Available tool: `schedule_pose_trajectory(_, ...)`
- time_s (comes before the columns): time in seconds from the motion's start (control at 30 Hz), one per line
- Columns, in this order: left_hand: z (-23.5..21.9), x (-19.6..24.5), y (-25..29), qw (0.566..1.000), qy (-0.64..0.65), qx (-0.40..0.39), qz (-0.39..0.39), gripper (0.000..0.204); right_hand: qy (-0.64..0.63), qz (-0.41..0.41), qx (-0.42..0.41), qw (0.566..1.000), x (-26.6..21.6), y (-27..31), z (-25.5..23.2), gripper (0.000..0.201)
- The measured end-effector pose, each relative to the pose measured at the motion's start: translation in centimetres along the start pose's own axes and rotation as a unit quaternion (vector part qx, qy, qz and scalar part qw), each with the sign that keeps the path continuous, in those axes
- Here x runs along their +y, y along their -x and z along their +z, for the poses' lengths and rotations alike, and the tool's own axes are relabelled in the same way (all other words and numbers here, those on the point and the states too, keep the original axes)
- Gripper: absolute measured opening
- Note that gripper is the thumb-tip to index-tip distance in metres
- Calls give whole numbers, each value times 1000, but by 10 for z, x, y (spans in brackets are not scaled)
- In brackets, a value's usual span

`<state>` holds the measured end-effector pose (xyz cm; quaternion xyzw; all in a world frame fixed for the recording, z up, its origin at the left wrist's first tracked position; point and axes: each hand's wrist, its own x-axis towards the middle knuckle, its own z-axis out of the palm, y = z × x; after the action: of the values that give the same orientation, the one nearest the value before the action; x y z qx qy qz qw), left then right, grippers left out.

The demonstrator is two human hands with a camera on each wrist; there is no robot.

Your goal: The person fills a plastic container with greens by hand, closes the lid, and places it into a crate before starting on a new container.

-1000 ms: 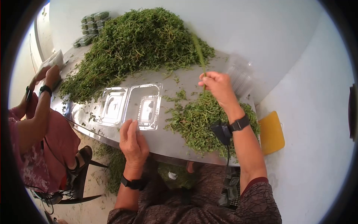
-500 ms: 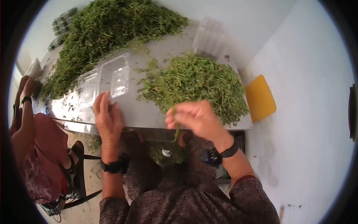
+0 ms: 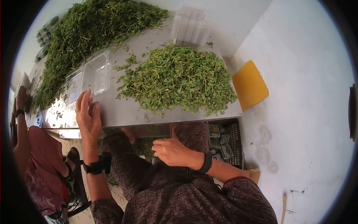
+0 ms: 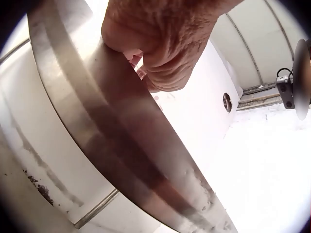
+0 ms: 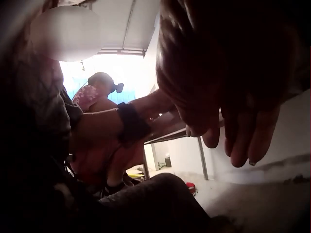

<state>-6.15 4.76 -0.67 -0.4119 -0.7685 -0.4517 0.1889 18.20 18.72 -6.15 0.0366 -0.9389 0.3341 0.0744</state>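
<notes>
Head view: sorting seems underway, the left hand (image 3: 88,120) relaxed near a clear container (image 3: 97,76); the lowered right hand (image 3: 174,152), fingers loose, must rise to reach the leafy pile (image 3: 181,80).

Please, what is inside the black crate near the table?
In the black crate lie several small packs. What is beneath them, or behind the right forearm, is covered.
</notes>
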Motion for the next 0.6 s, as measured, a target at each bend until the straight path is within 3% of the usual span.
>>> schedule_pose_trajectory(0.03,0,1,-3,1000,-9,-4,9,46,1,1,1,1000,-5,1,-7,15)
schedule_pose_trajectory(0.1,2,-1,-7,1000,-17,-7,17,46,47,-70,164,983,-18,2,-30,19)
schedule_pose_trajectory(0.17,5,-5,-11,999,-13,-29,15,47,134,-61,248,958,-28,6,-60,24)
schedule_pose_trajectory(0.3,9,-8,-14,1000,-1,-24,-4,48,192,12,418,888,-11,30,-107,26)
schedule_pose_trajectory(0.37,10,-8,-14,1000,-22,-7,7,49,143,83,463,871,-7,44,-120,28)
schedule_pose_trajectory(0.4,10,-9,-15,999,-41,-5,17,48,139,76,460,874,-4,46,-125,28)
schedule_pose_trajectory(0.47,11,-8,-16,1000,-20,-3,3,47,209,177,479,834,3,48,-131,31)
schedule_pose_trajectory(0.6,12,-1,-19,999,-22,21,22,45,192,208,476,832,4,47,-132,33)
